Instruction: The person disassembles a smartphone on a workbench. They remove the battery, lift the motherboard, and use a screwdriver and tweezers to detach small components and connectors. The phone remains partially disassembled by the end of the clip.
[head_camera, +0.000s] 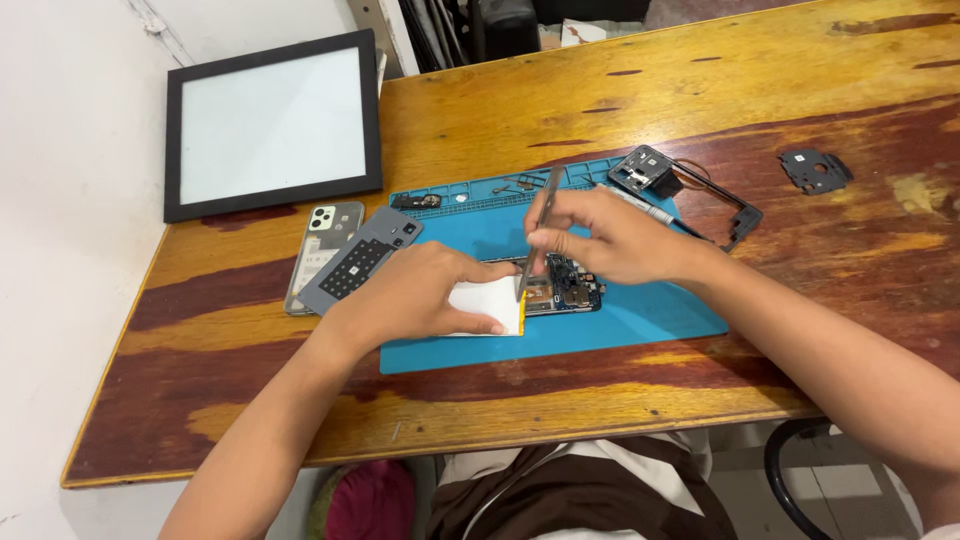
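Note:
An opened phone (560, 285) lies on a blue work mat (620, 320), its white battery (490, 300) and circuit board exposed. My left hand (420, 295) presses down on the phone's left end, fingers over the battery. My right hand (610, 238) holds metal tweezers (538, 230), their tips down at the battery's right edge beside the board.
Left of the mat lie a phone with a clear case (320, 250) and a grey back cover (360, 260). A black picture frame (270, 125) leans at the far left. A black phone mid-frame (700, 190) and a small black part (815, 170) sit to the right.

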